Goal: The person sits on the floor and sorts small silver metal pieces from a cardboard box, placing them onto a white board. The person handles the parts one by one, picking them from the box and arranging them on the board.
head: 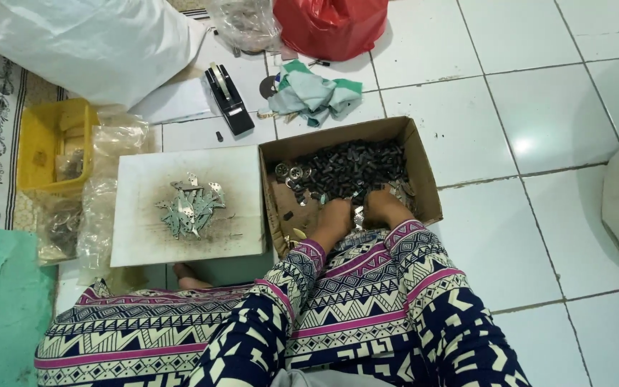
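Note:
Both my hands reach into an open cardboard box (425,188) on the tiled floor. My left hand (332,219) and my right hand (383,208) lie side by side, knuckles up. Their fingers are buried in a heap of small dark parts (352,166) mixed with a few silvery round pieces (289,173). Patterned sleeves cover both arms to the wrist. Whether either hand grips anything stays hidden under the heap.
Left of the box lies a stained white board (137,236) bearing a small pile of flat metal pieces (189,208). Around it are a yellow bin (37,136), clear plastic bags (102,201), a black tape dispenser (227,97), a green cloth (313,93), a red bag (331,25) and a white sack (87,43).

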